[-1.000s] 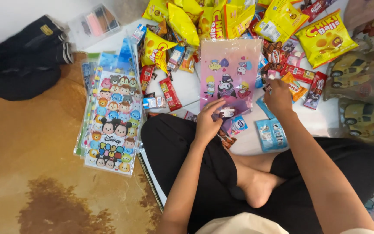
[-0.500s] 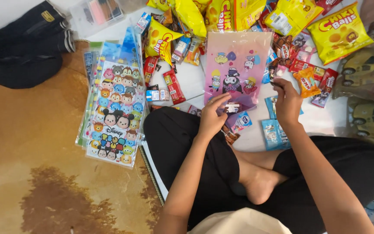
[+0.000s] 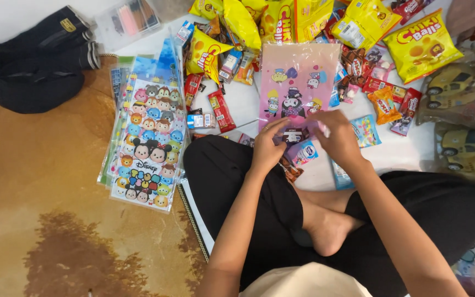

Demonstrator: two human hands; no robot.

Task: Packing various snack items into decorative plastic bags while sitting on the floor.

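Observation:
A pink plastic gift bag printed with cartoon figures lies on the white floor in front of my crossed legs. My left hand pinches its near edge at the opening. My right hand is at the same edge, fingers curled around a small pale wrapped sweet. Small snack packets lie just under the bag's opening, between my hands.
Yellow snack bags and several small sweet packets lie spread beyond the bag. A stack of cartoon-printed gift bags sits at left on the brown rug. A black bag lies far left. Car-printed cloth is at right.
My right hand came back from the sweets at the right to the pink bag's opening with a small sweet. My left hand stayed on the bag's edge.

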